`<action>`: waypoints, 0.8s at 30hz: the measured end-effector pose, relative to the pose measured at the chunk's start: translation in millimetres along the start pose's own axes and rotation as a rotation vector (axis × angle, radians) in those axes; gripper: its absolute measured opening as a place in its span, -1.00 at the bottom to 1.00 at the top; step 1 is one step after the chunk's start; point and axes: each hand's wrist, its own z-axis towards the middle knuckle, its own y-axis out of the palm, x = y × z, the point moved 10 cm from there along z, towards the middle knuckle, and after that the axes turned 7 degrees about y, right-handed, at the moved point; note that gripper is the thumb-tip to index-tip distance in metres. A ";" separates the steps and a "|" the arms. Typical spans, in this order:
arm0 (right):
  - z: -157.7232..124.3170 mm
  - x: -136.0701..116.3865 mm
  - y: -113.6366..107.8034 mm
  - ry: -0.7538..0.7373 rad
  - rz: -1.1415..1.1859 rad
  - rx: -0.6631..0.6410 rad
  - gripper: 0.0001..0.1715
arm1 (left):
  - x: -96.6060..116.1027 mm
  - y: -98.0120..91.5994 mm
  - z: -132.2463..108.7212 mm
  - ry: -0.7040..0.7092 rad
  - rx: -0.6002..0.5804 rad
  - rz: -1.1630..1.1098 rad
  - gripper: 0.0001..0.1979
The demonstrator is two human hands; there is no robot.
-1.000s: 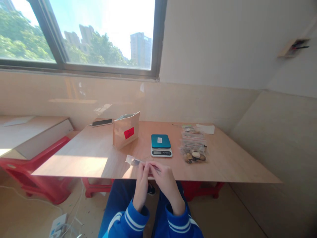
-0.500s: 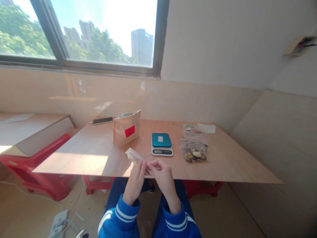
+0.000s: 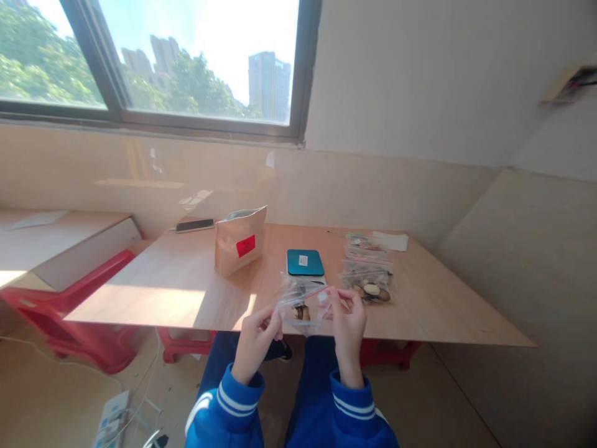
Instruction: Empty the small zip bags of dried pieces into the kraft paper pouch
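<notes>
A clear zip bag [image 3: 305, 306] with a red line along its top and brown and pale pieces inside is stretched between my two hands, over the table's front edge. My left hand [image 3: 257, 336] pinches its left side. On the opposite side, my right hand [image 3: 347, 317] grips the bag near the red line. Behind it stands a kitchen scale [image 3: 305, 262] with a blue-green top, its display partly covered by the bag. To the right lie several filled zip bags [image 3: 368, 274], the nearest holding dark and pale slices.
An upright brown paper pouch [image 3: 240, 242] with a red label stands left of the scale. A phone [image 3: 194, 226] and a white paper [image 3: 390, 241] lie at the back of the table [image 3: 153, 274]. Red stools [image 3: 79, 323] and a power strip [image 3: 112, 414] are below.
My right hand has moved right and slightly up, away from my left. The zip bag, narrow and bunched before, is now spread wide between them, covering the scale's display.
</notes>
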 end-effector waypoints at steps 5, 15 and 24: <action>-5.8 -18.9 -2.0 0.015 0.051 -0.031 -0.53 | -19.9 -2.9 6.0 0.004 0.117 -0.256 -0.53; -12.9 -2.5 31.4 -0.009 0.000 -0.173 -0.57 | -49.7 58.1 -4.4 -0.333 -0.083 -0.768 -0.35; -28.9 -28.1 47.7 -0.312 -0.217 -0.343 -0.77 | -43.6 19.0 2.7 -0.218 0.126 -0.509 -0.41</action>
